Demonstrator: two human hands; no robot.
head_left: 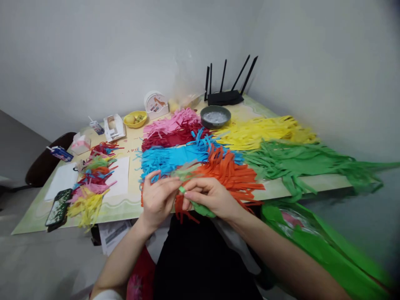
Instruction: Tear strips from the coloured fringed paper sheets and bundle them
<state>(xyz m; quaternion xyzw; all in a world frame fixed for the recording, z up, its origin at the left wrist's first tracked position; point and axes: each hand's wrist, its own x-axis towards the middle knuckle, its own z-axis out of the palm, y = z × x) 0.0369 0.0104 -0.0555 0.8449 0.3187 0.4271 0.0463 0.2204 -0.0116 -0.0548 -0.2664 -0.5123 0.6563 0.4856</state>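
Note:
Both hands meet over the table's front edge around a small green fringed strip, its upper strands blurred. My right hand pinches it between thumb and fingers, with a bright green bit showing at the tips. My left hand is closed at the other side, fingertips at the strip; its thumb is mostly hidden. Just behind and beneath lies the orange fringe, partly covered by my hands. Blue fringe lies beyond it, then dark red fringe and pink fringe.
Yellow fringe and green fringe spread rightward. Behind stand a grey bowl, a black router and a yellow fruit bowl. A multicoloured fringed bundle and a phone lie left. A green bag sits below right.

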